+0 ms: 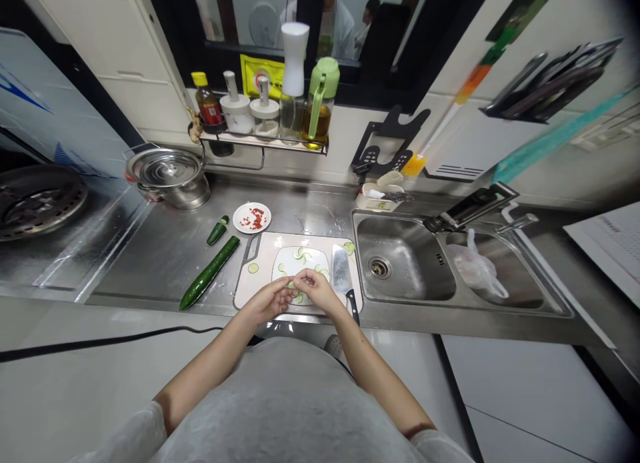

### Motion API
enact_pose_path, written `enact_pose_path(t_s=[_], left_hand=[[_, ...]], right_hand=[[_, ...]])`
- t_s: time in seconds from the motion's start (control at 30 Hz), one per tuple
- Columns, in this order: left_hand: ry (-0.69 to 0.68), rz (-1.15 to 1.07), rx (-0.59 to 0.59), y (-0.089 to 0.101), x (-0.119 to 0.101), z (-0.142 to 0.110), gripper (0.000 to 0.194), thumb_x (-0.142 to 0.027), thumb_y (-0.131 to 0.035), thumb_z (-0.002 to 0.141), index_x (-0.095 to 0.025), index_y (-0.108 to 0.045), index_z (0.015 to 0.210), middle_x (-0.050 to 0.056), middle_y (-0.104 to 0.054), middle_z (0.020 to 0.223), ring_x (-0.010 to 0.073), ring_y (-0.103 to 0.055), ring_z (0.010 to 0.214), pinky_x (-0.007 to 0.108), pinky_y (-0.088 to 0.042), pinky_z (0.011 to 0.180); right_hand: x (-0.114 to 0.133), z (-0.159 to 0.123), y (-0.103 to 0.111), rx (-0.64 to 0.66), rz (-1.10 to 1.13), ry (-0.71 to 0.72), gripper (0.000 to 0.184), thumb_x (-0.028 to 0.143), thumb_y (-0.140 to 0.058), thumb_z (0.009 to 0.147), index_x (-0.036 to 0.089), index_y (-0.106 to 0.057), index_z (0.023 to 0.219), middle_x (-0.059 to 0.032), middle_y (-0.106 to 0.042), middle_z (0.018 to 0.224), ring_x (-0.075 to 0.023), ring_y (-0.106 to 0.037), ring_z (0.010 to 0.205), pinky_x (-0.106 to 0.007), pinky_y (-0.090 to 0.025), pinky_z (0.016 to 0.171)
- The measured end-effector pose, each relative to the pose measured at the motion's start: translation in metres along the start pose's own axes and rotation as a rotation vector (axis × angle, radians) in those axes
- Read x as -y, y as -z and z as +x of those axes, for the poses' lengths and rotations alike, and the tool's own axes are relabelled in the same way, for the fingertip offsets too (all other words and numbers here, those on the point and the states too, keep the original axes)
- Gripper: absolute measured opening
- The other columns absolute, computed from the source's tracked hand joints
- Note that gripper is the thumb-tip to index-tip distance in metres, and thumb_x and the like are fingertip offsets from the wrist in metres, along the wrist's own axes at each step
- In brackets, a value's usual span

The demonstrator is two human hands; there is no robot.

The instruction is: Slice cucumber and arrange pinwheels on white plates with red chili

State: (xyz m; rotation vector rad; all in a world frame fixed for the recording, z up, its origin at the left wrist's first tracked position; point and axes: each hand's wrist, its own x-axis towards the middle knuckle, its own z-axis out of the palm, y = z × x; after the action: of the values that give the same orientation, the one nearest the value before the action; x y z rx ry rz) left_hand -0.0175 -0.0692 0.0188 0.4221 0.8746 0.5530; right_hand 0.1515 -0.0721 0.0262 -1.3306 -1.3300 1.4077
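Observation:
My left hand (271,300) and my right hand (316,290) meet over the near part of a white square plate (284,255). A pale green cucumber slice (292,285) shows between their fingertips, both hands closed on it. Thin cucumber pieces (302,254) lie in curved groups on the plate, some of them hidden by my hands. Beneath the plate is a light cutting board (242,295). On the board's right side rests a kitchen knife (341,268), its black handle toward me. One round cucumber slice (253,268) lies at the left, and more slices (349,248) at the right corner.
Left of the board lie a long cucumber (210,273) and a short cut piece (217,233). A small plate (245,211) holds chopped red bits. A lidded steel pot (185,189) stands farther left. The double sink (407,266) is right, with a plastic bag (477,269) in it.

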Motion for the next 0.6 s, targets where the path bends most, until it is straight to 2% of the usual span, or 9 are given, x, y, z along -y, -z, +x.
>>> enact_pose_path(t_s=[0.1, 0.23, 0.5, 0.6], left_hand=[[-0.037, 0.024, 0.001, 0.001, 0.0, 0.001, 0.033, -0.033, -0.073, 0.076, -0.019, -0.063, 0.104, 0.001, -0.064, 0.077, 0.0071, -0.055, 0.058, 0.017, -0.037, 0.051], [-0.091, 0.034, -0.071, 0.004, 0.0, 0.003, 0.045, -0.026, -0.079, 0.066, -0.02, -0.064, 0.108, -0.001, -0.063, 0.075, 0.0054, -0.053, 0.056, 0.016, -0.035, 0.049], [-0.317, 0.205, -0.169, 0.005, -0.006, 0.002, 0.058, -0.032, -0.084, 0.058, -0.017, -0.064, 0.111, -0.003, -0.06, 0.071, 0.0036, -0.046, 0.053, 0.017, -0.031, 0.049], [-0.445, 0.306, -0.212, 0.005, -0.007, 0.004, 0.055, -0.034, -0.082, 0.059, -0.017, -0.065, 0.108, -0.003, -0.058, 0.071, 0.0056, -0.049, 0.058, 0.018, -0.036, 0.056]], right_hand=[[0.0, 0.0, 0.002, 0.024, -0.051, 0.022, 0.025, 0.043, -0.064, 0.076, 0.018, -0.06, 0.075, 0.0005, -0.062, 0.07, -0.0125, -0.052, 0.065, -0.026, -0.043, 0.066], [-0.001, 0.002, 0.004, 0.037, -0.062, 0.03, 0.023, 0.041, -0.064, 0.076, 0.018, -0.06, 0.074, 0.0002, -0.064, 0.07, -0.0127, -0.053, 0.066, -0.027, -0.044, 0.068], [-0.005, 0.009, 0.003, -0.001, -0.034, -0.023, 0.018, 0.034, -0.064, 0.072, 0.017, -0.062, 0.074, 0.0004, -0.062, 0.07, -0.0116, -0.054, 0.064, -0.024, -0.044, 0.063], [-0.003, 0.01, 0.001, -0.003, -0.01, -0.056, 0.013, 0.029, -0.063, 0.071, 0.017, -0.061, 0.072, 0.0013, -0.061, 0.065, -0.0106, -0.054, 0.059, -0.023, -0.044, 0.06]])
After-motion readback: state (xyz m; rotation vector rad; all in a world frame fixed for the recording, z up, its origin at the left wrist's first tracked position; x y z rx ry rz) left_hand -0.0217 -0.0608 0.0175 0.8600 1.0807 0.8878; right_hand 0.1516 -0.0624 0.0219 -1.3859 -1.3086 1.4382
